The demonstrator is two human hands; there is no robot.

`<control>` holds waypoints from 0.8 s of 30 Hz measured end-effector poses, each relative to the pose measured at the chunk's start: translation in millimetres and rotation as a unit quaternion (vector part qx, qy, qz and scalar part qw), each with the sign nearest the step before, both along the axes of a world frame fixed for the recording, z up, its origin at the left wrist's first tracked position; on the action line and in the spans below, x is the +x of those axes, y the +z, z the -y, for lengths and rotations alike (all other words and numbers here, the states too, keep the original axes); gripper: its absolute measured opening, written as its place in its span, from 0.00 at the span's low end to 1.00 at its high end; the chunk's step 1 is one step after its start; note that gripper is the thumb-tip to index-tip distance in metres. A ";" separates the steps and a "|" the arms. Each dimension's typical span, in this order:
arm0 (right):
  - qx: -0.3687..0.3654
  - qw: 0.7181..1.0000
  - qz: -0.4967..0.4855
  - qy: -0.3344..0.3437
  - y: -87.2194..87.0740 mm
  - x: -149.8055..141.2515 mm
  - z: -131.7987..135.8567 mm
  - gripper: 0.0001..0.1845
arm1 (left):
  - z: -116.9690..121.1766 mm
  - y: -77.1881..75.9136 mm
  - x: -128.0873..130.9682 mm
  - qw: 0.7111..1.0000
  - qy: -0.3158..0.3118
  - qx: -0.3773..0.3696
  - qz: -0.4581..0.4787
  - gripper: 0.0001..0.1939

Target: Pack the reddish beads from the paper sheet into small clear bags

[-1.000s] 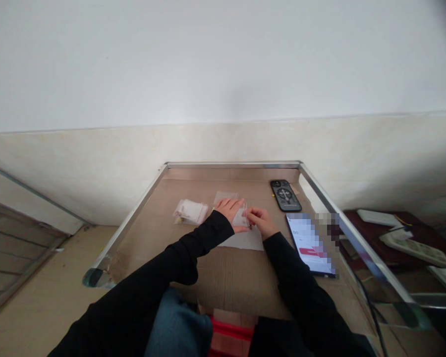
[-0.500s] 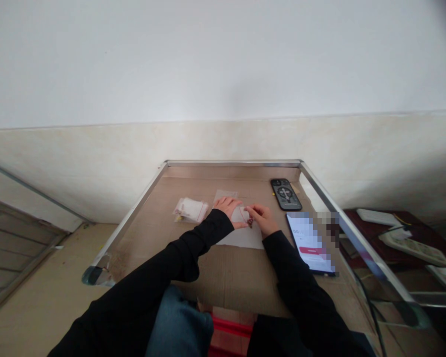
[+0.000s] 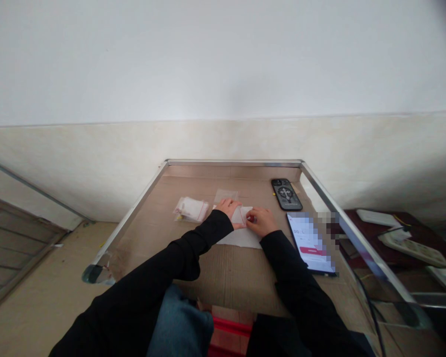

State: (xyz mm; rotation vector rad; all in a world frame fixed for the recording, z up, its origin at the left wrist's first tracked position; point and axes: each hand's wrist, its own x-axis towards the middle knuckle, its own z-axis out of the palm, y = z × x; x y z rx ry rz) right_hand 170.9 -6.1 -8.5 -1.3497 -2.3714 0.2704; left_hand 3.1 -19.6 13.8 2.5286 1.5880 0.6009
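Note:
My left hand [image 3: 228, 209] rests on a small clear plastic bag [image 3: 240, 215] with a red strip, fingers closed along its left edge. My right hand [image 3: 259, 220] pinches the bag's right edge; a small dark red item shows at its fingertips. The bag lies on a white sheet [image 3: 241, 238] in the middle of the brown table [image 3: 226, 277]. What the bag holds is too small to make out.
A pile of small plastic bags [image 3: 191, 208] lies left of my hands, another clear bag [image 3: 226, 194] behind them. A black phone [image 3: 286, 194] lies at the back right, a lit phone [image 3: 310, 243] beside my right arm. The table has a metal rim [image 3: 134, 213]. A power strip [image 3: 412, 245] sits right.
Both hands stayed on the small bag with slight finger shifts; the right hand's fingertips moved a little along the bag's edge. The view dropped slightly.

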 end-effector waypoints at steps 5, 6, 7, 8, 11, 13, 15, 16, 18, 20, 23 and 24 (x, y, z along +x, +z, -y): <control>-0.004 1.000 0.014 0.002 -0.3 -1.1 0.2 0.06 | 1.5 0.5 5.1 0.998 0.018 -0.054 0.038 0.35; -0.005 1.000 0.013 0.000 -0.1 -1.2 0.2 0.06 | 1.6 0.2 6.1 0.997 0.022 -0.067 0.045 0.35; -0.003 1.000 0.009 -0.002 0.2 -1.0 0.2 0.05 | 1.7 -0.3 7.2 0.995 0.025 -0.077 0.051 0.35; 0.001 1.000 0.004 -0.008 0.8 -0.4 -0.1 0.05 | 1.9 -1.0 8.1 0.994 0.028 -0.084 0.057 0.35; 0.025 0.998 -0.038 -0.045 3.4 3.2 -2.1 0.05 | 3.1 -2.5 10.4 0.992 0.037 -0.100 0.062 0.36; 0.034 0.993 -0.092 -0.071 5.2 6.0 -3.9 0.06 | 4.4 -2.3 11.3 0.991 0.043 -0.107 0.062 0.36; 0.023 0.984 -0.164 -0.069 6.3 7.2 -5.0 0.09 | 5.7 -1.5 11.7 0.991 0.048 -0.109 0.062 0.36; 0.012 0.978 -0.199 -0.057 6.4 7.0 -5.1 0.10 | 6.2 -1.0 11.8 0.991 0.049 -0.109 0.063 0.36; -0.015 0.968 -0.251 -0.023 5.7 5.3 -4.6 0.11 | 6.7 -0.8 11.7 0.991 0.049 -0.110 0.065 0.37; -0.040 0.963 -0.266 0.009 4.3 3.0 -3.9 0.12 | 6.2 -1.8 11.4 0.991 0.045 -0.110 0.065 0.37; -0.063 0.964 -0.254 0.041 2.9 2.0 -3.9 0.12 | 4.7 -5.4 11.0 0.991 0.039 -0.108 0.065 0.37; -0.062 0.966 -0.248 0.044 2.9 2.5 -4.2 0.12 | 4.2 -6.7 10.9 0.991 0.038 -0.108 0.065 0.37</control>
